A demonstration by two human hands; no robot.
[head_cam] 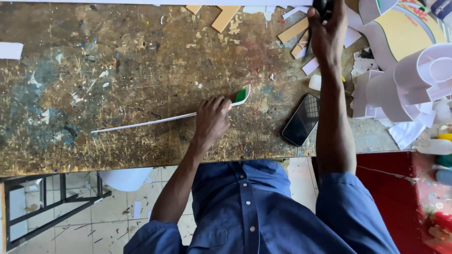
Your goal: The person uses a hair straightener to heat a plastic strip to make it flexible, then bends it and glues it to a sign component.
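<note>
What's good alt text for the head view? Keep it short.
Seen from above, a person in a blue shirt presses their left hand on a long thin white strip with a green end, lying on a paint-stained workbench. Their right hand reaches to the far edge, gripping a dark object. A black phone lies between the arms, beside white curved forms.

The dark object (323, 8) gripped by the right hand (327, 35) is cut off by the top edge, so its kind cannot be told. Part of the white strip (146, 123) is hidden under the left hand (213, 118), and the green-faced end (241, 95) is only partly seen.
</note>
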